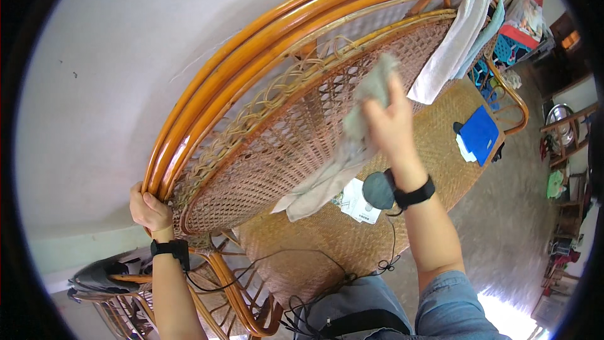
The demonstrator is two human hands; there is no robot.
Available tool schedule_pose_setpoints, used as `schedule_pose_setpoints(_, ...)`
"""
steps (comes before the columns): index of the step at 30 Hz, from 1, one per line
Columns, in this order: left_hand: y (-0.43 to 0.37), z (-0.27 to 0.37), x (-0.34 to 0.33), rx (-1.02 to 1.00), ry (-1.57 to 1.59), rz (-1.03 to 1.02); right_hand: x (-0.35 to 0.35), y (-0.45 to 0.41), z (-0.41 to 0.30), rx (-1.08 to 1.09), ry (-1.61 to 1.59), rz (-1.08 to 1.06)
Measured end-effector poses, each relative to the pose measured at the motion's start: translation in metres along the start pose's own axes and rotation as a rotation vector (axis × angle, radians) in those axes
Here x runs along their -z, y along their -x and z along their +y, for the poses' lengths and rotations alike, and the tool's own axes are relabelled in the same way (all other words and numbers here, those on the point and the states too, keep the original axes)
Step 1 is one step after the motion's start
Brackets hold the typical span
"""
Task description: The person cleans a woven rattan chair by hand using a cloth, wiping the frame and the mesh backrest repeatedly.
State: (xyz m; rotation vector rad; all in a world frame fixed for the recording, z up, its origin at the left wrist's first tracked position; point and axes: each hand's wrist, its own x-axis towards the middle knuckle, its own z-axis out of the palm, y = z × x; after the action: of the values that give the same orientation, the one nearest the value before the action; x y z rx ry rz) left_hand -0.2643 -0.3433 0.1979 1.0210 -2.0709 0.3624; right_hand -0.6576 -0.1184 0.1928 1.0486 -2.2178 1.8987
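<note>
My left hand (pixel 152 210) is closed around the left end of the glossy rattan top rail (pixel 264 33) of a sofa. In my right hand (pixel 392 123) is a grey cloth (pixel 314 182), bunched at its upper end and hanging loose below. Both that hand and the cloth are blurred, in front of the woven rattan backrest (pixel 278 151). Whether the cloth touches the weave, I cannot tell. Loose strips of cane (pixel 264 97) curl along the backrest's upper edge. A black band is on each wrist.
White and light-blue towels (pixel 448 52) drape over the rail's right end. On the woven seat (pixel 292 236) lie printed papers (pixel 354 205), a dark round object (pixel 377 190) and a blue folder (pixel 480 134). A black cable (pixel 283 251) crosses before me. Another rattan seat stands lower left.
</note>
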Motion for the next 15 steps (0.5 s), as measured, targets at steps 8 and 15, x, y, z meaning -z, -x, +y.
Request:
schedule_pose_setpoints(8,0.003,-0.002,-0.003,0.002,0.003,-0.005,-0.009,-0.029,-0.011,0.06,0.397,0.024)
schedule_pose_setpoints(15,0.002,0.004,-0.002,-0.004,-0.002,-0.002,-0.068,0.05,-0.06,0.058,0.395,-0.202)
